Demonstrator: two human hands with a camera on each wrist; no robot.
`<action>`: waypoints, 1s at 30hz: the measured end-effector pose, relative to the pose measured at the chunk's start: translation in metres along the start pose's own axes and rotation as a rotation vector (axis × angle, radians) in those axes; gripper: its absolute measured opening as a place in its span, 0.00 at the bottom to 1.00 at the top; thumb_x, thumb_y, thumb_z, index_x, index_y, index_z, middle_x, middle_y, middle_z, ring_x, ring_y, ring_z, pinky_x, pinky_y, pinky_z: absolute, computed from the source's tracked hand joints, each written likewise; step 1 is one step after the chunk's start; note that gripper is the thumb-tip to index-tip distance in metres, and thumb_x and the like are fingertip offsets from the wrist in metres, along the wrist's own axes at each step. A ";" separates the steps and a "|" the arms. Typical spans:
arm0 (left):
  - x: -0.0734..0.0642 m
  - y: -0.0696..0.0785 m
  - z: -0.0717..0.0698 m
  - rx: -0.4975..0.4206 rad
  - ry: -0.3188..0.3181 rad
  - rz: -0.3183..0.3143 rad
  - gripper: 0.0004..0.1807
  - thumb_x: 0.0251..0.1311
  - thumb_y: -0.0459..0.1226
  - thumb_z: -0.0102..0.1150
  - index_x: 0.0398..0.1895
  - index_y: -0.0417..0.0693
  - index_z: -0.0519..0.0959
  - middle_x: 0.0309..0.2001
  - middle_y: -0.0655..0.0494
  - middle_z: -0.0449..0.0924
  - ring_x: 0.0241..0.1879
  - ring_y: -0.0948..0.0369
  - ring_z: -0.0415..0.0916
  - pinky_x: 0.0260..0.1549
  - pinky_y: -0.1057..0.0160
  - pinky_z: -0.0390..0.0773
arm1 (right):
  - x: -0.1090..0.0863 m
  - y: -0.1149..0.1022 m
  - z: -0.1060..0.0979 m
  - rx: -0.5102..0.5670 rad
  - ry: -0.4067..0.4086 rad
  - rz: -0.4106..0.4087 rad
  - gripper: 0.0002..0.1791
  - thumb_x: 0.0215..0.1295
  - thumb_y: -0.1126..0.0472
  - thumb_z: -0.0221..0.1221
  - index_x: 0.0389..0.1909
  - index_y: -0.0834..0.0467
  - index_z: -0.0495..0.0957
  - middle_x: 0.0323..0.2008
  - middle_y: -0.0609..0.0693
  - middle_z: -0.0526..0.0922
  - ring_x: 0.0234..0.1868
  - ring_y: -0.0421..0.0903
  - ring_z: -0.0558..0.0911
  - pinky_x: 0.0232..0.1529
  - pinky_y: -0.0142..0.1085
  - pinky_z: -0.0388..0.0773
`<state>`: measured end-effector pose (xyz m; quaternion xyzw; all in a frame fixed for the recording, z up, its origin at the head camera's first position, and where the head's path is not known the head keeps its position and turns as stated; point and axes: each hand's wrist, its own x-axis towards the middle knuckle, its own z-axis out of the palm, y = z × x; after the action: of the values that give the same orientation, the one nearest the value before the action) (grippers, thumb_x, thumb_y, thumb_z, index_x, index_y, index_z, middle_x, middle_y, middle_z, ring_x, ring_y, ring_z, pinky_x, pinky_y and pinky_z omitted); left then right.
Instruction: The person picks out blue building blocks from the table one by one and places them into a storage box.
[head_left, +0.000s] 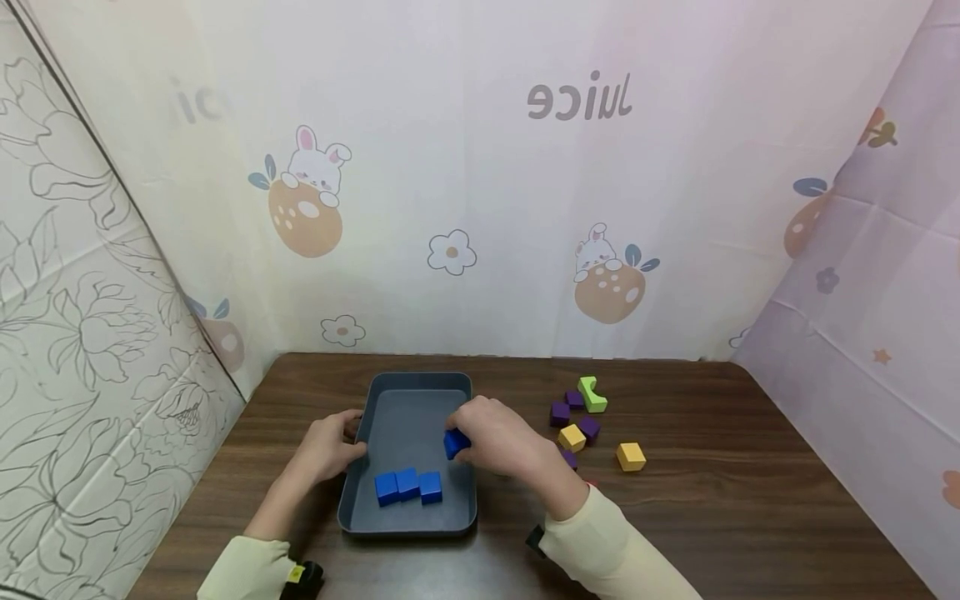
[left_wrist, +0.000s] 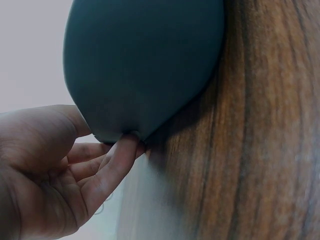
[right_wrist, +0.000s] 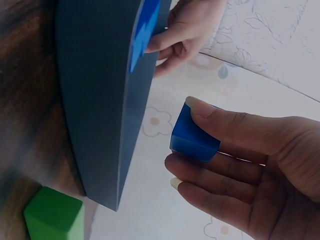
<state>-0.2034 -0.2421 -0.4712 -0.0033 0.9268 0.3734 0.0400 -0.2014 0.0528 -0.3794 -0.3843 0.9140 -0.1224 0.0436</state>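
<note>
A dark grey tray (head_left: 408,417) lies on the wooden table. Three blue cubes (head_left: 407,484) sit side by side near its front end. My right hand (head_left: 498,437) pinches another blue cube (right_wrist: 195,135) between thumb and fingers, above the tray's right side. In the right wrist view that cube is clear of the tray wall (right_wrist: 95,100). My left hand (head_left: 330,446) holds the tray's left edge. The left wrist view shows its fingers (left_wrist: 112,167) against the tray's outer side (left_wrist: 145,65), with part of the thumb hidden behind the rim.
Right of the tray lie several purple cubes (head_left: 560,414), two yellow cubes (head_left: 631,457) and a lime-green arch-shaped block (head_left: 592,395). A green block (right_wrist: 55,215) shows beside the tray in the right wrist view. Something red is mostly hidden by the right forearm. Patterned curtains (head_left: 465,167) surround the table.
</note>
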 end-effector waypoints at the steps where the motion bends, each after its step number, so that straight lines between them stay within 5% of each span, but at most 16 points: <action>1: 0.000 0.000 0.000 0.003 -0.001 0.000 0.32 0.61 0.28 0.66 0.70 0.31 0.73 0.44 0.41 0.85 0.28 0.58 0.83 0.25 0.58 0.88 | 0.001 0.000 0.001 0.001 -0.005 0.000 0.14 0.61 0.59 0.77 0.47 0.56 0.90 0.38 0.45 0.89 0.36 0.37 0.83 0.41 0.33 0.87; 30: -0.003 0.002 -0.001 0.018 0.008 0.042 0.32 0.61 0.28 0.67 0.70 0.30 0.73 0.44 0.40 0.85 0.26 0.58 0.83 0.24 0.58 0.87 | 0.012 -0.003 0.033 -0.030 -0.082 -0.044 0.10 0.58 0.61 0.79 0.40 0.54 0.90 0.33 0.41 0.86 0.33 0.32 0.80 0.34 0.27 0.82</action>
<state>-0.2005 -0.2420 -0.4688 0.0149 0.9302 0.3657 0.0286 -0.2018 0.0362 -0.4107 -0.4097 0.9045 -0.0937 0.0726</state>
